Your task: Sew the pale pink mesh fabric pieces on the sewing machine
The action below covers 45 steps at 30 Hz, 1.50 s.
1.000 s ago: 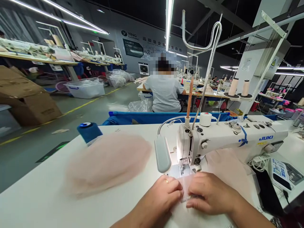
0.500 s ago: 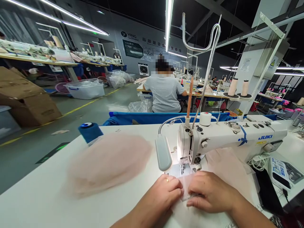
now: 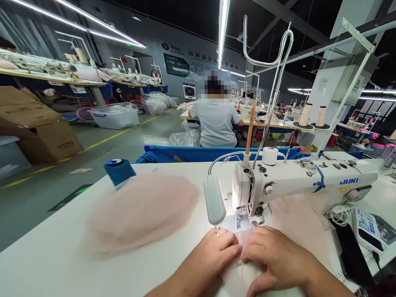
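Observation:
My left hand (image 3: 216,253) and my right hand (image 3: 275,258) lie side by side on a piece of sheer pale pink fabric (image 3: 243,274), just in front of the needle of a white sewing machine (image 3: 297,181). Both hands curl their fingers down and press the fabric onto the white table (image 3: 55,264). The fingertips nearly meet in the middle. A ring shows on my left hand. More of the same fabric (image 3: 297,220) lies under the machine's arm, to the right of the needle.
A heap of pale pink tulle (image 3: 140,212) lies on the table at left, a blue thread cone (image 3: 119,171) behind it. A grey lamp head (image 3: 214,200) hangs beside the needle. A control panel (image 3: 366,222) sits at right. A person in a grey shirt (image 3: 215,121) sits at another table.
My two hands have closed together over the fabric, the right one sliding a little left and toward me. The view has shifted slightly.

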### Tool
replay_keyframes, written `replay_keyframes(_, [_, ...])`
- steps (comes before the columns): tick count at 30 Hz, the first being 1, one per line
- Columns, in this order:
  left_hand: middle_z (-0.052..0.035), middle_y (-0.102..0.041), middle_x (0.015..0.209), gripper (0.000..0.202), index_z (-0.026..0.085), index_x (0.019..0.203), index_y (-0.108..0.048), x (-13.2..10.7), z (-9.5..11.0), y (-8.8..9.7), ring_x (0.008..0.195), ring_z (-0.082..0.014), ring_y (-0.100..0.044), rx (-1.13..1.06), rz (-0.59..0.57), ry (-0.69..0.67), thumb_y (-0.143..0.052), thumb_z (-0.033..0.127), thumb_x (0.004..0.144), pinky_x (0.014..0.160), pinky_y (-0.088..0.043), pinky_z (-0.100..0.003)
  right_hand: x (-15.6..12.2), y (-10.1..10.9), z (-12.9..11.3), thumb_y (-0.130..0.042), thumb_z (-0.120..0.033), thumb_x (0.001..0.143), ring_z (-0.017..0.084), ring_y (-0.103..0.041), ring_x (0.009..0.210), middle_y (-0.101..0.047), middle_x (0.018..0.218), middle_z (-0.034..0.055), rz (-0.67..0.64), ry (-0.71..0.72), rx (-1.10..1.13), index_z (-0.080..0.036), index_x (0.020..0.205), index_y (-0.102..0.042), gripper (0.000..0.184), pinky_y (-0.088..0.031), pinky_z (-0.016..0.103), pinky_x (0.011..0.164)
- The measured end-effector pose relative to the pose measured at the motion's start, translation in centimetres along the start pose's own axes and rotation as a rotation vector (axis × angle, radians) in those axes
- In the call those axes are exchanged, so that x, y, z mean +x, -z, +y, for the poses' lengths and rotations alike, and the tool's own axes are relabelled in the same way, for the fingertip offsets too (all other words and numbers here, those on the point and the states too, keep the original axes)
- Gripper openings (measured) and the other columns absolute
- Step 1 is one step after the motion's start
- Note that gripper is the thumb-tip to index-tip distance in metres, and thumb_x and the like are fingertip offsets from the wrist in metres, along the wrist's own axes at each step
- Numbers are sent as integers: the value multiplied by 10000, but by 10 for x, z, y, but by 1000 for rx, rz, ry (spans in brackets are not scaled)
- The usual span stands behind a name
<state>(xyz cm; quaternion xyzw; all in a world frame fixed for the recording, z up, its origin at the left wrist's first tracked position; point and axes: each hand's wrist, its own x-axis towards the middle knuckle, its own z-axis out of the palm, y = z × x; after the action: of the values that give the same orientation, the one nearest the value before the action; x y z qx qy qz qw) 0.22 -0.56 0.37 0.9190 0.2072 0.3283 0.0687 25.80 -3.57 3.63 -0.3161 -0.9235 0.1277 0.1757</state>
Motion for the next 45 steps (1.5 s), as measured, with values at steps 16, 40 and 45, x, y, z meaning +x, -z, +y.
replay_keyframes(16, [-65,-730,1088,377,264,1148,-685,3,1,3,914,-265,-633,2,52,-28,-550,16,898,815,-421,-396,6,6,-5,-748,-646,1041,234,-675,1012,-775,1078,34,28,-54,-30,-222,1024,-666,432,-463,354,899])
replay_keyframes(40, [-62,-765,1056,330,242,1108,-711,12,10,18,874,-252,-671,87,1,-36,-561,16,919,809,-480,-390,2,11,-8,-785,-649,1014,249,-646,994,-765,1059,39,15,-114,-34,-223,1008,-663,443,-455,357,880])
replay_keyframes(45, [-46,-762,1062,415,267,1119,-711,9,9,16,895,-253,-674,56,-21,-1,-521,-26,895,834,-474,-388,-2,12,-6,-971,-652,808,279,-631,1145,-728,1208,58,-30,-89,96,-242,1178,-660,634,-490,387,1011])
